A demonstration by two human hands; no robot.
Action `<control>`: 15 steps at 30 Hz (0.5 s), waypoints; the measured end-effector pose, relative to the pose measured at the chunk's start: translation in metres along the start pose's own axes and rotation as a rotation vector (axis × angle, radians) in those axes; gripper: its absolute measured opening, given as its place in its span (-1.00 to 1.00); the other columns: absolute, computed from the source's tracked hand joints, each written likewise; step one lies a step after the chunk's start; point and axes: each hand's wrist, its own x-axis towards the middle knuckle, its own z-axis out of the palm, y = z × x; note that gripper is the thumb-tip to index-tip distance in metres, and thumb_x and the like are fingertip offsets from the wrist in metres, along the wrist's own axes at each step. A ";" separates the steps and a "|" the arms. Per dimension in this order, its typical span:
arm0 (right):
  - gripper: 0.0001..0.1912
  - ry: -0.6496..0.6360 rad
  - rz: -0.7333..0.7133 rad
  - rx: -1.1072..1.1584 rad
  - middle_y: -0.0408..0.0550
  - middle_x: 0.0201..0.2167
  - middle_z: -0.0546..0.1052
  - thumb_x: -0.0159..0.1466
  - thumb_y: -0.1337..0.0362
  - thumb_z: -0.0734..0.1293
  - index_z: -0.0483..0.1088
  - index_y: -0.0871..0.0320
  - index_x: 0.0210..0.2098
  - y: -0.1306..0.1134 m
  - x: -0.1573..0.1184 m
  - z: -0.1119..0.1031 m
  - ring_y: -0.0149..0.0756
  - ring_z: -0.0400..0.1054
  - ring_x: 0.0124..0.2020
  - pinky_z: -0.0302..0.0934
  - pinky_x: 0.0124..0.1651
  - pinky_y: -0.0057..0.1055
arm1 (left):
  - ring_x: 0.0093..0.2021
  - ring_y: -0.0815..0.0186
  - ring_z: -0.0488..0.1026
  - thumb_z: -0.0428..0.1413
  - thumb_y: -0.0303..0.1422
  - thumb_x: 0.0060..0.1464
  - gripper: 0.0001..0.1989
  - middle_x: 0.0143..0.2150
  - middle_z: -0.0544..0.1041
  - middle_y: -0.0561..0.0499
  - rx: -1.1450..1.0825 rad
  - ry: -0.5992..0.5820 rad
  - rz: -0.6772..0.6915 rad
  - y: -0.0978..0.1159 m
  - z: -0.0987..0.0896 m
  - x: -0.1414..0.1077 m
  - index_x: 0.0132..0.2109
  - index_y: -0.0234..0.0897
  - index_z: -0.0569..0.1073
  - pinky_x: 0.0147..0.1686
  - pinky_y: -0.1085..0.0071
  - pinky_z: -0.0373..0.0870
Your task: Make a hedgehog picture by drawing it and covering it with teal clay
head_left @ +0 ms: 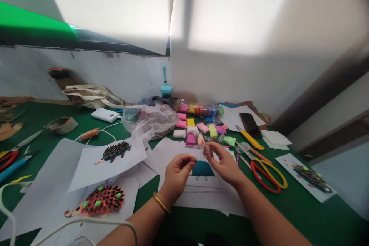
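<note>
A teal half-round shape (203, 168) lies on white paper between my hands, with small outlined legs below it. My left hand (179, 175), with a gold bangle at the wrist, is pinched at the shape's left edge; what its fingertips hold is too small to name. Just above the shape's right side, my right hand (223, 162) grips a small clear crinkled packet (206, 150) between thumb and fingers. Behind my hands are colourful clay packets (190, 139) in pink, yellow, white and green.
Red-and-yellow scissors (265, 177), a yellow cutter (251, 139) and a phone (250, 125) lie right. Hedgehog pictures (99, 200) lie left, one more (306, 177) far right. A plastic bag (150, 121), white power bank (105, 115) and tape roll (62, 125) stand behind.
</note>
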 end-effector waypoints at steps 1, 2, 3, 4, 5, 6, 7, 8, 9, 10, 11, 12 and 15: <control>-0.64 -0.043 0.006 0.043 0.02 -0.01 0.47 0.28 0.27 0.26 0.30 0.07 0.08 -0.005 -0.006 0.008 -0.14 0.38 0.00 0.26 0.09 -0.20 | -0.20 0.22 0.52 0.23 -0.32 0.07 -0.83 -0.21 0.58 -0.05 0.000 0.017 0.033 -0.001 0.000 -0.001 -0.17 -0.25 0.51 -0.23 0.36 0.46; -0.62 -0.055 0.014 0.071 0.03 -0.01 0.46 0.27 0.27 0.26 0.30 0.07 0.09 -0.009 -0.012 0.015 -0.14 0.37 0.00 0.26 0.10 -0.19 | -0.20 0.22 0.53 0.23 -0.34 0.06 -0.81 -0.21 0.58 -0.04 -0.006 0.035 0.059 -0.002 0.000 -0.001 -0.14 -0.23 0.49 -0.22 0.36 0.46; -0.61 -0.073 0.021 0.084 0.03 -0.01 0.46 0.27 0.28 0.27 0.29 0.08 0.09 -0.011 -0.015 0.020 -0.15 0.37 0.00 0.26 0.10 -0.18 | -0.20 0.23 0.53 0.23 -0.35 0.06 -0.79 -0.21 0.58 -0.03 -0.010 0.052 0.078 -0.003 0.000 -0.002 -0.12 -0.22 0.47 -0.23 0.36 0.46; -0.60 -0.088 0.026 0.090 0.03 -0.02 0.46 0.26 0.29 0.27 0.30 0.08 0.10 -0.013 -0.018 0.023 -0.15 0.38 -0.02 0.27 0.09 -0.17 | -0.22 0.24 0.52 0.22 -0.35 0.07 -0.79 -0.23 0.58 -0.02 -0.002 0.064 0.094 -0.003 -0.001 -0.002 -0.12 -0.21 0.46 -0.25 0.37 0.45; -0.60 -0.100 0.030 0.090 0.03 -0.02 0.46 0.26 0.29 0.26 0.30 0.08 0.10 -0.013 -0.019 0.025 -0.15 0.38 -0.03 0.27 0.09 -0.17 | -0.25 0.26 0.51 0.21 -0.36 0.08 -0.80 -0.24 0.58 -0.01 0.024 0.070 0.114 -0.003 -0.002 -0.002 -0.12 -0.21 0.46 -0.27 0.39 0.44; -0.59 -0.112 0.031 0.087 0.04 -0.02 0.46 0.25 0.30 0.26 0.30 0.09 0.10 -0.013 -0.019 0.025 -0.15 0.37 -0.02 0.26 0.09 -0.16 | -0.28 0.28 0.50 0.21 -0.36 0.09 -0.83 -0.25 0.57 -0.01 0.071 0.064 0.138 -0.003 -0.003 -0.002 -0.14 -0.22 0.46 -0.29 0.40 0.43; -0.59 -0.121 0.030 0.086 0.04 0.00 0.46 0.25 0.30 0.26 0.30 0.09 0.10 -0.012 -0.019 0.025 -0.14 0.37 0.00 0.25 0.11 -0.14 | -0.30 0.30 0.47 0.20 -0.35 0.10 -0.86 -0.25 0.56 -0.01 0.135 0.049 0.163 -0.002 -0.004 -0.001 -0.16 -0.23 0.48 -0.30 0.40 0.41; -0.59 -0.129 0.030 0.086 0.05 0.02 0.45 0.25 0.31 0.25 0.30 0.09 0.11 -0.011 -0.019 0.025 -0.12 0.35 0.03 0.24 0.13 -0.13 | -0.33 0.31 0.45 0.19 -0.35 0.11 -0.89 -0.26 0.56 -0.01 0.207 0.032 0.186 -0.001 -0.005 -0.001 -0.19 -0.23 0.49 -0.31 0.41 0.39; -0.58 -0.135 0.029 0.088 0.05 0.05 0.44 0.25 0.32 0.25 0.30 0.09 0.11 -0.011 -0.018 0.025 -0.11 0.33 0.07 0.22 0.15 -0.12 | -0.34 0.32 0.43 0.19 -0.35 0.12 -0.90 -0.27 0.55 -0.01 0.277 0.016 0.204 0.000 -0.006 0.000 -0.20 -0.24 0.51 -0.31 0.41 0.38; -0.58 -0.143 0.030 0.091 0.06 0.07 0.43 0.26 0.32 0.25 0.29 0.08 0.12 -0.011 -0.018 0.024 -0.10 0.32 0.09 0.21 0.16 -0.11 | -0.36 0.33 0.41 0.18 -0.36 0.13 -0.91 -0.28 0.54 0.00 0.335 0.004 0.214 0.001 -0.007 0.000 -0.20 -0.24 0.51 -0.31 0.41 0.36; -0.57 -0.155 0.030 0.096 0.06 0.08 0.42 0.26 0.33 0.24 0.29 0.08 0.13 -0.012 -0.018 0.024 -0.10 0.31 0.11 0.20 0.17 -0.11 | -0.37 0.34 0.40 0.17 -0.36 0.13 -0.92 -0.29 0.53 0.01 0.378 -0.006 0.214 0.002 -0.007 0.000 -0.21 -0.23 0.52 -0.32 0.41 0.35; -0.56 -0.172 0.024 0.100 0.05 0.09 0.41 0.27 0.33 0.23 0.28 0.07 0.14 -0.013 -0.018 0.024 -0.10 0.30 0.11 0.20 0.18 -0.11 | -0.37 0.34 0.39 0.17 -0.37 0.13 -0.92 -0.31 0.52 0.02 0.408 -0.013 0.207 0.003 -0.007 0.001 -0.21 -0.23 0.52 -0.32 0.41 0.34; -0.52 -0.234 -0.028 0.119 0.04 0.11 0.37 0.28 0.36 0.21 0.23 0.04 0.20 -0.019 -0.020 0.024 -0.13 0.27 0.14 0.17 0.21 -0.11 | -0.36 0.33 0.40 0.18 -0.37 0.11 -0.95 -0.35 0.52 0.04 0.473 -0.031 0.170 0.005 -0.006 0.000 -0.26 -0.23 0.54 -0.32 0.41 0.32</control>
